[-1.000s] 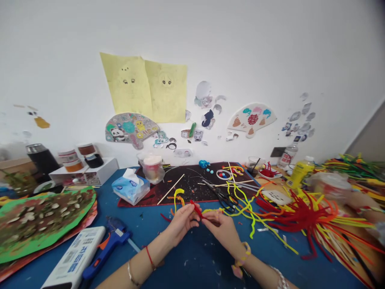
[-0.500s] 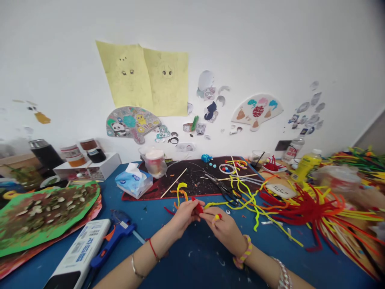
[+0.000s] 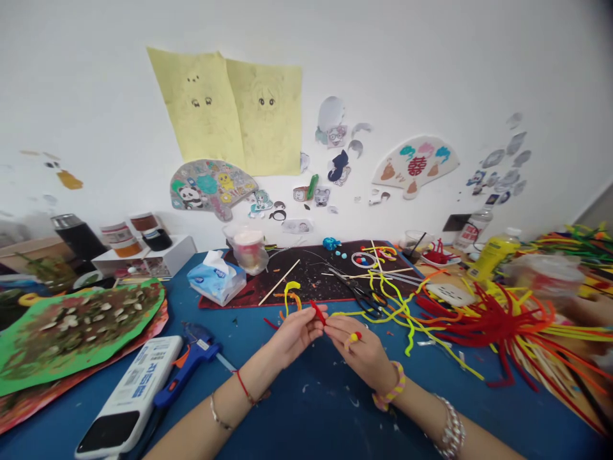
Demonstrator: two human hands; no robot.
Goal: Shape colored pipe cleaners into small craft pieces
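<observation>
Our left hand [image 3: 294,337] pinched a red pipe cleaner [image 3: 317,313] between thumb and fingers [image 3: 322,312] above the table [image 3: 297,421]. Our right hand [image 3: 360,355] lay just beside it, fingers curled around a yellow-tipped piece [image 3: 354,337]. More red showed than in the earlier frame.

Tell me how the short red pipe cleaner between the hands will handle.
The short red pipe cleaner is probably light and bendable, as the curved yellow pipe cleaners beside it hold their bends. Its fuzzy surface likely grips rather than slips.
</observation>
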